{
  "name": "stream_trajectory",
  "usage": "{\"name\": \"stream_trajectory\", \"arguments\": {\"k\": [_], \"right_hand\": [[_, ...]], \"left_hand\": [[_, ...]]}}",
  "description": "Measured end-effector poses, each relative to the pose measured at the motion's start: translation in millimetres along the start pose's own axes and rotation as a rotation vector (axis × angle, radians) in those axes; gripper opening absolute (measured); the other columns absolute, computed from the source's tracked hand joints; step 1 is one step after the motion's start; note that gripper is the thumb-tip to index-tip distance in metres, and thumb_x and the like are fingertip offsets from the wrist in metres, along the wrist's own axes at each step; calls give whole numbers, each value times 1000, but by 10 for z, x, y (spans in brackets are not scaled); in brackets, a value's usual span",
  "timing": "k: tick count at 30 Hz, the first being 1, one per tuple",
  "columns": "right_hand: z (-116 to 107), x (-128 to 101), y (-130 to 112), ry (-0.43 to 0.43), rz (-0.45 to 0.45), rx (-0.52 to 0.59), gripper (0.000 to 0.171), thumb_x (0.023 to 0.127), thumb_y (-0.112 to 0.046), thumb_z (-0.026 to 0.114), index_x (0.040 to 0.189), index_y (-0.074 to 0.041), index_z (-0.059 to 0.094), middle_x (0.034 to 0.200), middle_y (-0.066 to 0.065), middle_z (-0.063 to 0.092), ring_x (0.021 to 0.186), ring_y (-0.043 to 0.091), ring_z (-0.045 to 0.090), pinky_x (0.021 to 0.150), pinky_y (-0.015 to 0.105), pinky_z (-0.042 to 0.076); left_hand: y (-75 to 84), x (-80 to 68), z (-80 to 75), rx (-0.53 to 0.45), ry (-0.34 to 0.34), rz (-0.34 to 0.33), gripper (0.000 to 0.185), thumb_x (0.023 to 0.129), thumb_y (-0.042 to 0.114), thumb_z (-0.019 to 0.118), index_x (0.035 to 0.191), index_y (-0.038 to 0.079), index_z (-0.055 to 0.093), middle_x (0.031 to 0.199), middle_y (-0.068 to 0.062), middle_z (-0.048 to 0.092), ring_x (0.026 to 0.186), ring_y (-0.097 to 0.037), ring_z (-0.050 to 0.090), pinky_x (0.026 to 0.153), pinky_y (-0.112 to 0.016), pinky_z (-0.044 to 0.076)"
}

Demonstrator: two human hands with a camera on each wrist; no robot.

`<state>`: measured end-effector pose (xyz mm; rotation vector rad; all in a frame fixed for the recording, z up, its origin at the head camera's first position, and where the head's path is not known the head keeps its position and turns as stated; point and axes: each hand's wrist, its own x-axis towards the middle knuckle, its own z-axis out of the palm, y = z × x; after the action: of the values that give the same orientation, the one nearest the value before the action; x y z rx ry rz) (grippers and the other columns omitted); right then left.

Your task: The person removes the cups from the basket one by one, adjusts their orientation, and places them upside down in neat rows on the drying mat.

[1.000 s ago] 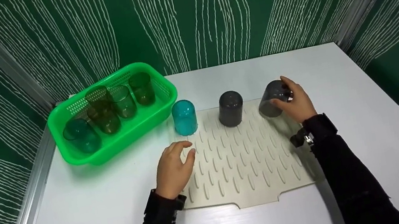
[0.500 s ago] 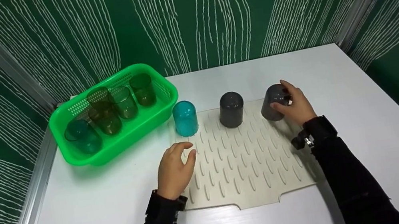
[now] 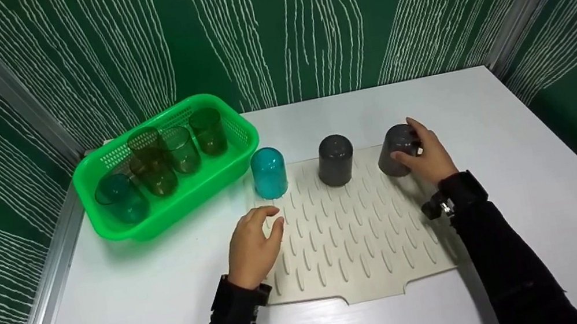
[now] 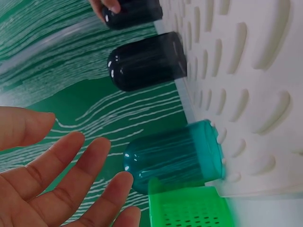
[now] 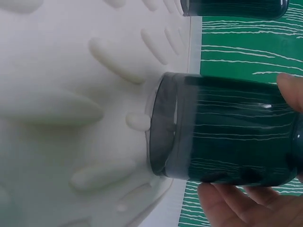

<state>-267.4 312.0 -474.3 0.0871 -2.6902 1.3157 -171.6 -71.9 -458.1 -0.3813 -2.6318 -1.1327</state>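
My right hand [image 3: 429,157] grips a dark grey see-through cup [image 3: 397,151], which stands upside down at the far right corner of the beige ribbed drying mat [image 3: 336,236]. In the right wrist view the thumb and fingers lie on either side of the cup [image 5: 227,130], its rim down at the mat. A second dark grey cup [image 3: 335,160] stands inverted at the mat's far edge, and a teal cup [image 3: 269,173] stands inverted at the far left corner. My left hand [image 3: 253,245] holds nothing, its fingers relaxed over the mat's left edge, nearest the teal cup.
A green plastic basket [image 3: 194,195] sits at the back left, close to the teal cup. Inside lie several see-through cups: a teal one [image 3: 125,201], brown ones and a clear greyish one [image 3: 181,149]. Green walls with white streaks border the white table [image 3: 145,321] behind and at the sides.
The cup in my right hand has come down slightly and now stands straighter on the mat. My left hand has stayed in place.
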Motion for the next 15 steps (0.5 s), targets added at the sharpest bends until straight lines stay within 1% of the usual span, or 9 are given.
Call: {"name": "stream_trajectory", "arguments": {"k": [3,6,7,9,11,15], "right_hand": [[-4,-25,-43,16,-2,-15,88,93,-25,68,158,-8,12,153,32,23,142,47,28,115,59,27],[-9,-73,-116,53,-18,-33,89,92,-26,69,158,-10,12,159,30,14,148,45,17,117,60,21],[-9,-94,-148,69,-28,-36,88,92,-26,69,158,-10,14,159,29,12,148,45,15,117,61,21],[-4,-137,-215,105,-55,-32,86,91,-25,70,158,-11,17,160,28,12,149,44,14,116,61,22],[8,-188,-285,134,-88,-17,85,91,-23,71,157,-11,19,160,26,14,149,42,17,115,60,25],[68,-304,-400,145,-153,26,83,90,-17,71,156,-9,22,159,25,19,147,41,23,114,58,28]], "left_hand": [[-6,1,0,3,5,0,24,96,24,62,113,9,69,114,-7,70,110,-27,64,93,-41,52],[-5,3,-3,0,8,6,24,96,24,63,113,8,69,114,-8,70,110,-27,64,93,-42,52],[-4,4,-5,-1,9,8,24,96,23,63,113,8,69,114,-9,70,110,-28,64,93,-42,52],[-5,9,-7,-2,9,8,24,96,23,63,113,8,69,114,-9,70,110,-28,64,93,-42,52],[-12,16,-8,-7,10,5,24,96,23,63,113,7,69,114,-9,70,110,-28,64,93,-43,52],[-39,27,-15,-7,19,8,23,95,21,63,113,7,69,113,-8,70,109,-28,64,92,-42,52]]}}
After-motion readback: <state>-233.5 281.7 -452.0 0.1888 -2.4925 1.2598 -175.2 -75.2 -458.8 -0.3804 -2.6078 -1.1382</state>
